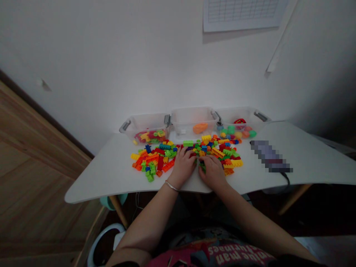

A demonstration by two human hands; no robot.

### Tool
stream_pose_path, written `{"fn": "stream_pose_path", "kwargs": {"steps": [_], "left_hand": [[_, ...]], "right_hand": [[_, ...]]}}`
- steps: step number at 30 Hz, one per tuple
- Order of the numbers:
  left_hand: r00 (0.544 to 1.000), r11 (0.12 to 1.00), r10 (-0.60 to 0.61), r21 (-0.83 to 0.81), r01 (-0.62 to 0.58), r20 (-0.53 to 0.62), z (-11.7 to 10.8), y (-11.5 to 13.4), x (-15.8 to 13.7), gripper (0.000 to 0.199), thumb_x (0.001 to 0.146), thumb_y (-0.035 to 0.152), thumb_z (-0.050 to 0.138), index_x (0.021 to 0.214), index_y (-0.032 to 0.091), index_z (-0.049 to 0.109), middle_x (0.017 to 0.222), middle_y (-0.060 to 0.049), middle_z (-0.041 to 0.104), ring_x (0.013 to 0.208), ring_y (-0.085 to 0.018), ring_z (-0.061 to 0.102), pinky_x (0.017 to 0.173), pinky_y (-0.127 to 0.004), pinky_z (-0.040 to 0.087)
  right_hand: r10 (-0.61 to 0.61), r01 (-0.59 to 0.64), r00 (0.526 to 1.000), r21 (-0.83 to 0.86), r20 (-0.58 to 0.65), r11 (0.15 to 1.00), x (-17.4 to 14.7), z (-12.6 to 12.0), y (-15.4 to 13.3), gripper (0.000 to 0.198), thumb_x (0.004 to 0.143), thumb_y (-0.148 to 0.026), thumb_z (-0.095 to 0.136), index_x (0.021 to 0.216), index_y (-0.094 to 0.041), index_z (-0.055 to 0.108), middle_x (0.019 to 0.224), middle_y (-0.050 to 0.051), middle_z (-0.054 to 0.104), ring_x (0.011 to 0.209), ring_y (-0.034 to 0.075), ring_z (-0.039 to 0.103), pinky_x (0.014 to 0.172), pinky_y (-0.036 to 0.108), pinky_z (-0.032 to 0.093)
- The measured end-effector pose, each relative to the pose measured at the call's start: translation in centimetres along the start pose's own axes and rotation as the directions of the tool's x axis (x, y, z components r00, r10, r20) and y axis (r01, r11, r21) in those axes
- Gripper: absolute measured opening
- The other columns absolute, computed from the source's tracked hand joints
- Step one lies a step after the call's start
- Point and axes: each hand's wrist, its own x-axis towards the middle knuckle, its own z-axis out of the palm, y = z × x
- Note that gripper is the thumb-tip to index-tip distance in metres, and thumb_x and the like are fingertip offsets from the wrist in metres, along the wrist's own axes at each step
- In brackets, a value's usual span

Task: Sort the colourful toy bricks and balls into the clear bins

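Head view: left hand (185, 163), right hand (213, 170) curled among toy bricks (160, 163) on table (108, 174); grips hidden, cannot tell. Likely step: handling bricks; next move calls for fingertip pinch.

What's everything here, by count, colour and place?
Wall: one, white, behind
Paper: one, white, upper wall
Table: one, white, against wall
Boxes: three, see-through, table's back
Small pieces: several, multicoloured, left box
Toy: one, orange, middle box
Round pieces: several, mixed colours, right box
Bricks: many, mixed colours, on table
Pixelated object: one, greyish, table's right
Cable: one, dark, right
Wooden panel: one, brown, far left
Curved thing: one, teal, under table
Ring: one, white, lower left
Shirt: one, pinkish, bottom
Bracelet: one, silver, left wrist
Left hand: one, among bricks
Right hand: one, among bricks
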Motion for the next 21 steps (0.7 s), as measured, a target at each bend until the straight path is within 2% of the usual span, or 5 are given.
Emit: {"fn": "stream_pose_path", "kwargs": {"steps": [7, 11, 16, 19, 21], "left_hand": [[0.995, 0.987, -0.104, -0.127, 0.103, -0.001, -1.1, -0.8, 0.1, 0.016, 0.076, 0.021, 0.072, 0.092, 0.024, 0.073, 0.098, -0.004, 0.071, 0.123, -0.032, 0.046, 0.111, -0.055, 0.034], [0.966, 0.949, -0.252, -0.213, 0.233, -0.065, -2.7, -2.0, 0.2, 0.021, 0.075, 0.019, 0.073, 0.095, 0.025, 0.072, 0.095, -0.003, 0.071, 0.123, -0.031, 0.046, 0.109, -0.05, 0.038], [0.861, 0.886, -0.429, -0.312, 0.343, -0.273, -6.2, -4.8, 1.0, 0.016, 0.078, 0.024, 0.068, 0.094, 0.022, 0.067, 0.105, -0.006, 0.067, 0.114, -0.026, 0.053, 0.103, -0.043, 0.044], [0.791, 0.842, -0.515, -0.367, 0.395, -0.329, -8.1, -7.2, 1.9, 0.014, 0.078, 0.025, 0.064, 0.091, 0.02, 0.062, 0.098, -0.004, 0.067, 0.099, -0.021, 0.06, 0.096, -0.038, 0.048], [0.736, 0.791, -0.585, -0.441, 0.424, -0.341, -9.1, -9.1, 2.7, 0.022, 0.079, 0.027, 0.062, 0.1, 0.019, 0.059, 0.099, -0.004, 0.067, 0.096, -0.018, 0.063, 0.09, -0.032, 0.05]], "right_hand": [[-0.002, 0.002, 1.0, 0.013, 0.02, 1.0, 0.0, 0.0, 0.0, 0.023, 0.083, -0.019, 0.056, 0.105, -0.017, 0.063, 0.1, 0.01, 0.069, 0.104, 0.026, 0.057, 0.096, 0.04, 0.043], [0.0, 0.0, 0.998, -0.003, 0.071, 1.0, 0.1, -0.1, -0.1, 0.019, 0.081, -0.018, 0.056, 0.097, -0.018, 0.065, 0.097, 0.009, 0.07, 0.103, 0.026, 0.057, 0.096, 0.04, 0.043], [-0.02, 0.021, 0.997, -0.001, 0.079, 1.0, 0.2, -0.3, -0.2, 0.015, 0.083, -0.017, 0.055, 0.093, -0.02, 0.066, 0.097, 0.007, 0.07, 0.104, 0.025, 0.057, 0.097, 0.041, 0.042], [-0.029, 0.029, 0.997, 0.001, 0.068, 1.0, 0.2, -0.3, -0.3, 0.015, 0.084, -0.018, 0.056, 0.093, -0.02, 0.067, 0.097, 0.007, 0.07, 0.104, 0.025, 0.057, 0.097, 0.041, 0.043], [-0.032, 0.031, 0.997, 0.005, 0.065, 0.999, 0.3, -0.4, -0.3, 0.014, 0.084, -0.018, 0.056, 0.092, -0.021, 0.067, 0.096, 0.007, 0.07, 0.103, 0.025, 0.057, 0.097, 0.042, 0.043]]}}
